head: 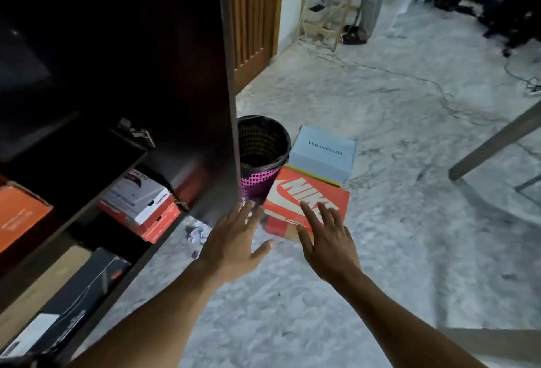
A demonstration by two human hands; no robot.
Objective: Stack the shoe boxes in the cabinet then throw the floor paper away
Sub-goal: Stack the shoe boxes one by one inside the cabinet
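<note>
both hands, left hand [231,247] and right hand [328,246], fingers spread wide, empty, reach toward orange nike box [307,206] beside the bin [262,156], likely to lift it.

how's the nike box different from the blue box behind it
The nike box is orange-red with a big white logo; the blue box is pale blue with small dark lettering. The nike box lies nearer, with the open left hand and right hand reaching toward it; the blue box lies farther back, untouched. Both are closed and lie flat on the floor.
</note>
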